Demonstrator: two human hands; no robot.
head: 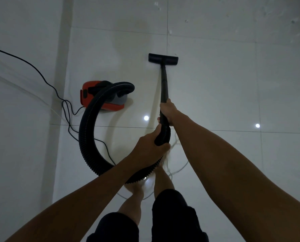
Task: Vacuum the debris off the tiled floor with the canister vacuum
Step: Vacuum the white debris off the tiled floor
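We see the black floor nozzle [163,58] flat on the white tiled floor [224,95], straddling a grout line that runs up and down. Its rigid wand [164,84] runs back to our hands. Right hand [168,111] is wrapped round the wand's near end, fingers curled tight on it. Left hand [150,149] is clamped on the ribbed hose [86,137] just behind, where it joins the wand. The hose loops left and up to the red canister vacuum [100,99], which sits on the floor left of the wand, well apart from the nozzle. No brand or writing readable on the canister; too dim.

Debris specks [170,31] lie beyond the nozzle, top and top right. Black power cord [40,75] trails off left. A thin white cable [177,170] lies by the bare feet [136,188]. Open tile right of the wand; wall [23,49] close on the left.
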